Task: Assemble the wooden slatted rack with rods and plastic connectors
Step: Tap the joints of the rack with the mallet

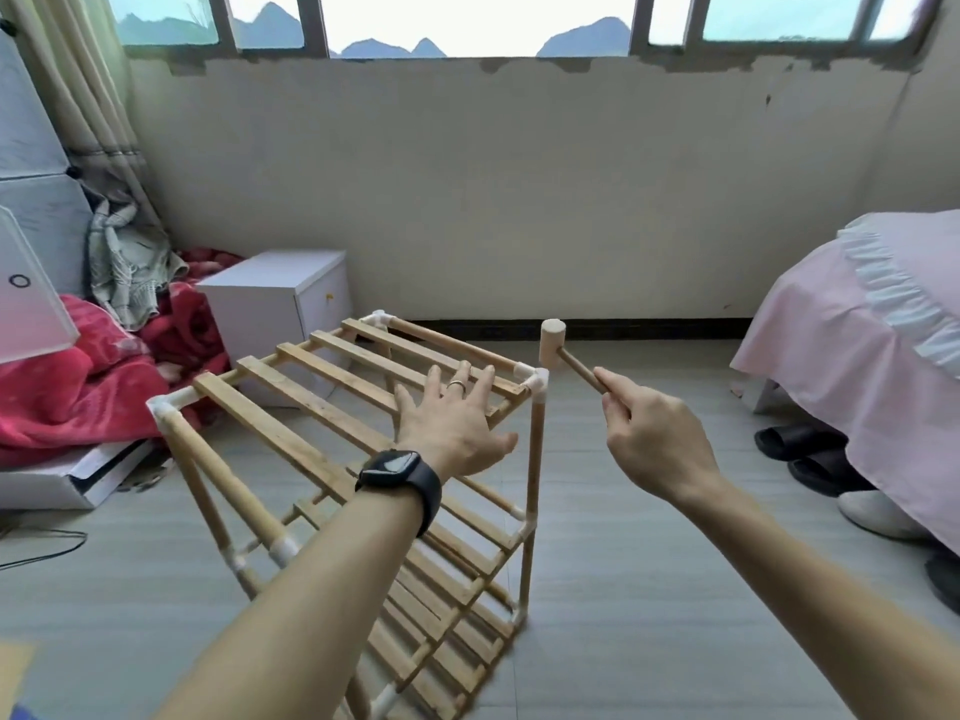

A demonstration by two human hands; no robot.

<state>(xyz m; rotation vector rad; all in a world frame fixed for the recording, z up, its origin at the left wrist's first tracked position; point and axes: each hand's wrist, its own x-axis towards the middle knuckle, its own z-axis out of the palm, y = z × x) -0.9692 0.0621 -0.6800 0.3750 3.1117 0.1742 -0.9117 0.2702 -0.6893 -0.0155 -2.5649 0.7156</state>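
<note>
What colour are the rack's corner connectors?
White, seen in the head view: the corner connector joins pale wooden rods.

The rack (363, 459) stands on the floor (623, 563), before the wall (519, 200). The left hand (457, 423) lies flat on its top slats. The right hand (654, 439), right of the rack, holds a mallet (558, 350) whose head is just above the far right connector (535, 381). A box (280, 304) sits behind the rack to the left, and a bed (857, 356) stands well to the right, with shoes (821, 459) under its edge.
</note>
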